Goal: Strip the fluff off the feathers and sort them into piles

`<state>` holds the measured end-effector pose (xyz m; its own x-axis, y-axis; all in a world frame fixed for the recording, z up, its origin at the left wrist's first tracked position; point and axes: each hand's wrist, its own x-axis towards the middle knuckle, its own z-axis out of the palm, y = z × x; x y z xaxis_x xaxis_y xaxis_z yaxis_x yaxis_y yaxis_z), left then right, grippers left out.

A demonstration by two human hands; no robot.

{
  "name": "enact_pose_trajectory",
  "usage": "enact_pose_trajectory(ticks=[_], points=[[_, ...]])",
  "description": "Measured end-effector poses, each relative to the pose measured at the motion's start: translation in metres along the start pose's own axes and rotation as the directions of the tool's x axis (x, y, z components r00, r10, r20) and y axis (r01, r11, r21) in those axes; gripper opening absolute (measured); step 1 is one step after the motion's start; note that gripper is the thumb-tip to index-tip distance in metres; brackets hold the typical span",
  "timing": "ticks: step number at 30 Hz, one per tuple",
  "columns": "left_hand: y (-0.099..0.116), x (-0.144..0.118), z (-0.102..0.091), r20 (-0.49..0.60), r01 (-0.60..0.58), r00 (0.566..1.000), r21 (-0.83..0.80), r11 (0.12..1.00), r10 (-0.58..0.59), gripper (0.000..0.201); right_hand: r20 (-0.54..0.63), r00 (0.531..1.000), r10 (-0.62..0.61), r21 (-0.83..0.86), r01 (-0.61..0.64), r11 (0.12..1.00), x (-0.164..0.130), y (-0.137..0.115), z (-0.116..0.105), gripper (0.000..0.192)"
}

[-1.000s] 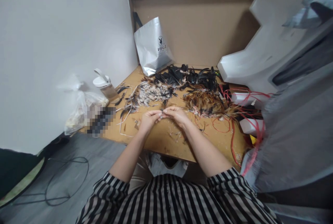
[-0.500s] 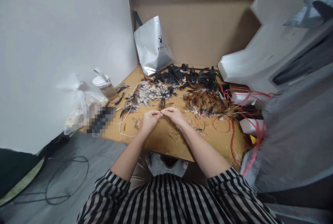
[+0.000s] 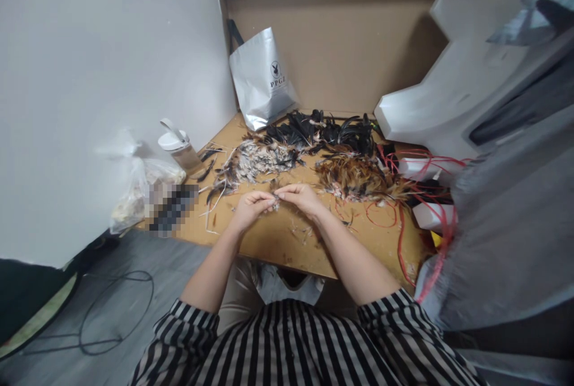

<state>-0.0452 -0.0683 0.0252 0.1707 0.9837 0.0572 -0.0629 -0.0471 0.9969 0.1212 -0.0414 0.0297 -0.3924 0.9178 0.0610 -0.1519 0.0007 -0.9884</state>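
Over the near part of the table, my two hands meet fingertip to fingertip at a small brownish feather [image 3: 274,185]. My right hand [image 3: 304,199] pinches it between thumb and fingers. The fingers of my left hand [image 3: 252,209] are closed at the feather's lower end, where a bit of pale fluff shows. Just beyond the hands, a heap of grey-white feathers [image 3: 258,158] lies to the left and a heap of golden-brown feathers [image 3: 354,177] to the right. Long black feathers [image 3: 327,132] lie behind both.
A silver bag [image 3: 258,78] leans at the back left. On the left stand a lidded cup [image 3: 179,147] and a clear plastic bag [image 3: 130,195]. Red string [image 3: 399,242] trails down the right side beside white boxy objects [image 3: 433,218]. Loose fluff [image 3: 300,232] litters the table [image 3: 269,245].
My left hand has shifted slightly left and down, its fingers a little apart from before. The feather now stands lower between the fingertips, and pale fluff shows below them.
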Motion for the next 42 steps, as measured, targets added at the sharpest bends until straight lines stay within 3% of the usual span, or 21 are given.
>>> enact_pose_trajectory(ticks=[5, 11, 22, 28, 37, 42], points=[[0.007, -0.004, -0.003, 0.081, -0.065, 0.995, 0.002, 0.998, 0.064, 0.016, 0.048, 0.999, -0.005, -0.056, 0.008, 0.998, -0.002, -0.001, 0.001, 0.028], [0.014, -0.006, -0.004, 0.167, -0.057, 0.985, 0.055, 0.997, 0.047, 0.017, 0.083, 0.996, -0.025, -0.031, 0.028, 0.999, -0.003, 0.0, 0.005, 0.029], [0.01, -0.006, -0.007, 0.195, -0.004, 0.981, 0.074, 0.997, -0.011, 0.019, 0.056, 0.997, -0.055, -0.236, 0.066, 0.97, -0.002, -0.004, 0.0, 0.019], [0.009, -0.005, -0.01, 0.208, -0.011, 0.978, 0.071, 0.997, -0.003, 0.018, 0.122, 0.992, -0.008, -0.172, 0.029, 0.985, -0.002, -0.003, -0.001, 0.024], [0.011, -0.006, -0.007, 0.242, -0.017, 0.97, 0.106, 0.994, -0.009, 0.019, 0.126, 0.992, 0.012, -0.133, 0.005, 0.991, -0.002, -0.001, 0.0, 0.019], [0.008, -0.004, -0.007, 0.169, 0.034, 0.985, 0.048, 0.998, -0.042, 0.02, 0.14, 0.99, 0.0, -0.053, 0.007, 0.999, -0.002, -0.002, -0.001, 0.018]])
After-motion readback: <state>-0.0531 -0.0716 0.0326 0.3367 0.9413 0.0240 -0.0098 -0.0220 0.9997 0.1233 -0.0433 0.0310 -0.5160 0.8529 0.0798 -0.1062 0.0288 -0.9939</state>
